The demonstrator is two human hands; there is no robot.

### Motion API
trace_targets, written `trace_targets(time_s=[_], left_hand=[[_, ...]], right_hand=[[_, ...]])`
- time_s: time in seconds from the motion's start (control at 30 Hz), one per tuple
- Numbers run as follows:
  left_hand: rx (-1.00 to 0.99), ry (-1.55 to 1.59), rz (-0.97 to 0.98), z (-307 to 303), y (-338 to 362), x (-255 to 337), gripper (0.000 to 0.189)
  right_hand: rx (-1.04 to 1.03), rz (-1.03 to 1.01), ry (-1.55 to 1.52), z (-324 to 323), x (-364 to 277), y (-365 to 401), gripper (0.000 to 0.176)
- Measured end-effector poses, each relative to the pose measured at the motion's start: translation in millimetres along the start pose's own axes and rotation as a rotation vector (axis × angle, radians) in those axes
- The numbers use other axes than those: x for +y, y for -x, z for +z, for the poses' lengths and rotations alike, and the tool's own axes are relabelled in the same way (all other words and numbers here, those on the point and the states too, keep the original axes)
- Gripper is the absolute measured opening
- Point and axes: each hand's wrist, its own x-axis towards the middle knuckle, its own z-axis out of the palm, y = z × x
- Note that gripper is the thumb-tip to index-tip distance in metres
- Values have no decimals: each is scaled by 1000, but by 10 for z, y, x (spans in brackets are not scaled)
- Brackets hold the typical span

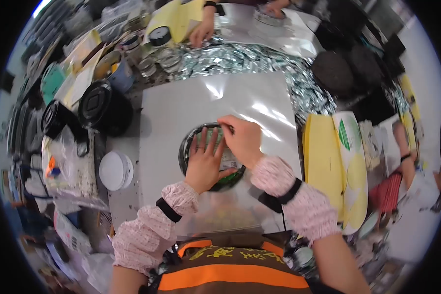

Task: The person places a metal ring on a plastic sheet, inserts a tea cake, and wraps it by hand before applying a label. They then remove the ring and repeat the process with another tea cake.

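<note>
A round, dark-rimmed dish or disc (pixel 182 153) lies on a glossy grey sheet in front of me, with green showing at its lower edge. My left hand (pixel 205 164) rests over it, fingers stretched out and spread. At the upper right of its rim is my right hand (pixel 243 140), closed, with thumb and fingertips pinched together. Whatever is in that pinch, if anything, is too small or hidden to make out. The two hands are very near each other, and together they cover much of the round piece.
Crumpled silver foil (pixel 240 61) lies beyond the grey sheet (pixel 164 110). Black containers (pixel 105 108) and a white round lid (pixel 115 170) stand to the left. Yellow paper sheets (pixel 323 166) lie at the right. Other people's hands (pixel 202 33) show across the table.
</note>
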Motion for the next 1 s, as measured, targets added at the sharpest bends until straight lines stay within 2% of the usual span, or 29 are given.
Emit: trace_targets(time_s=[0.07, 0.1, 0.17, 0.2, 0.23, 0.27, 0.33, 0.43, 0.47, 0.53, 0.6, 0.67, 0.7, 0.77, 0.8, 0.87, 0.93, 1.0], left_hand=[[-223, 8, -59, -123, -2, 39, 82], [-317, 158, -115, -184, 14, 66, 62], [51, 216, 202, -340, 122, 49, 51], [222, 244, 361, -426, 250, 52, 46], [333, 380, 294, -593, 397, 35, 38], [376, 546, -4, -549, 458, -66, 37], [471, 860, -629, -270, 437, -300, 36], [278, 1114, -741, 100, 405, -451, 35], [284, 1114, -740, 103, 437, -525, 35], [289, 1102, -762, 55, 646, -729, 34], [255, 1087, -773, -258, 1082, -1102, 34], [200, 1047, -797, -858, 1611, -1301, 35], [115, 1041, -805, -1047, 1953, -1476, 36], [-323, 974, -779, -1488, 2584, -1688, 35], [-431, 1056, -930, -1602, 2846, -1721, 31], [-467, 958, -837, -1608, 3052, -1603, 27], [-454, 733, -617, -1490, 2851, -1356, 17], [-325, 569, -208, -1114, 2608, -1159, 12]], right_hand=[[53, -247, -77, -334, -395, 103, 24], [80, -269, -57, -390, -425, 229, 24], [173, -335, -6, -532, -395, 303, 25], [169, -181, -48, -576, -258, 339, 25], [158, -18, -89, -569, -43, 418, 26], [140, 155, -126, -529, 81, 536, 26], [140, 272, -249, -448, 183, 712, 25], [125, 372, -367, -400, 122, 832, 23], [147, 390, -421, -364, 117, 864, 23], [123, 311, -337, -390, 166, 889, 23], [103, 360, -329, -407, 223, 924, 21], [34, 376, -286, -424, 381, 1010, 22], [25, 405, -317, -402, 361, 1050, 24], [26, 460, -361, -450, 314, 1126, 29], [26, 464, -398, -451, 341, 1177, 31], [33, 477, -475, -406, 379, 1293, 37], [-68, 160, -290, -423, 322, 1346, 38], [-166, -48, -116, -470, 265, 1424, 39]])
